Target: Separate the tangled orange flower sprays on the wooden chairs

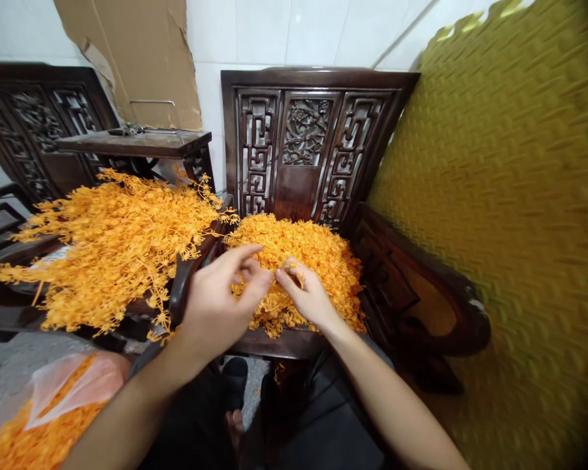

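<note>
A thick heap of small orange plastic pieces (323,261), branched like tiny sprigs, covers the seat of a dark carved wooden chair (301,192). Above the front of this heap, my left hand (220,300) is slightly blurred, its index finger stretched out apart from the thumb and the other fingers curled. Close beside it, my right hand (306,290) pinches with thumb and fingertips at a small orange plastic piece, mostly hidden by the fingers. The two hands' tips nearly meet, a narrow gap between them.
To the left, long orange strands (122,241) are piled over another chair's arm and seat. A thin plastic bag (78,385) of orange pieces is at lower left. Behind stand a small wooden table (137,142) and cardboard (137,59). A yellow foam mat (509,196) rises at right.
</note>
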Demonstrator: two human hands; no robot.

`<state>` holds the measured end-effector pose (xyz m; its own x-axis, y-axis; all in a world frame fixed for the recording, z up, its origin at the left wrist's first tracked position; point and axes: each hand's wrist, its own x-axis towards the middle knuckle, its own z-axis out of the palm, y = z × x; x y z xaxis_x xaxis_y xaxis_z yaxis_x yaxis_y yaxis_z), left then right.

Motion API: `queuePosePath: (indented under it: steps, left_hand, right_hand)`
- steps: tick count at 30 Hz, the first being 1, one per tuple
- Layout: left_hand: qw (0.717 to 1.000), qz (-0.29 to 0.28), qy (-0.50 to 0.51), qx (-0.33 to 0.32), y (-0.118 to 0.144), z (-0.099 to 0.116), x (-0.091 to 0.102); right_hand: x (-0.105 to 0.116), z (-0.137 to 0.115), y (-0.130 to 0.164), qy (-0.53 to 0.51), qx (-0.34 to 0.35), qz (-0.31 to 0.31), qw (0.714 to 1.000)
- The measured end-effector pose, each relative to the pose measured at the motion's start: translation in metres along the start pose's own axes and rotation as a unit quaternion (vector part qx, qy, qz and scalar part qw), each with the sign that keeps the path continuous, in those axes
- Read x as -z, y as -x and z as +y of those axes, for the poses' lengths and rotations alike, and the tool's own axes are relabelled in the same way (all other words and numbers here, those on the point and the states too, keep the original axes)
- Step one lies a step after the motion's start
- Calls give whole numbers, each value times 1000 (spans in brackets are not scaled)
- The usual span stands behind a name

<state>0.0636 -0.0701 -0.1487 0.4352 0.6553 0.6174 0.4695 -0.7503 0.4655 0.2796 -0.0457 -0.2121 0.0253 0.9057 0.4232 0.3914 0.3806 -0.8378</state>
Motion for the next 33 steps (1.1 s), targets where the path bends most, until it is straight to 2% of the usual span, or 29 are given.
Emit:
queuePosePath:
  steps: [3, 6, 11, 15, 20, 23, 27, 33]
  left_hand:
    - [997, -70, 31, 25, -41, -28, -41]
    - [992, -86, 82, 46, -46, -41, -59]
    - [978, -117, 149, 82, -41, -40, -56]
    - [971, -121, 168, 116, -45, -39, -56]
    - [962, -148, 200, 115, -43, -42, -56]
    - [958, -169, 201, 116, -41, -43, -55]
    - [955, -189, 198, 115, -39, -43, -55]
    - [952, -147, 247, 103, -39, -38, -58]
  right_hand:
    - [-5, 3, 0, 46, 65, -11, 997]
    - [-4, 8, 1, 107, 97, -18, 989]
    - [2, 10, 3, 168, 75, -63, 981]
    - [2, 8, 5, 211, 59, -80, 972]
    - [0, 11, 6, 268, 46, -105, 957]
    - [-1, 16, 6, 285, 65, -111, 950]
    - [-3, 22, 5, 250, 111, -94, 957]
    - [-8, 14, 4, 90, 103, -77, 988]
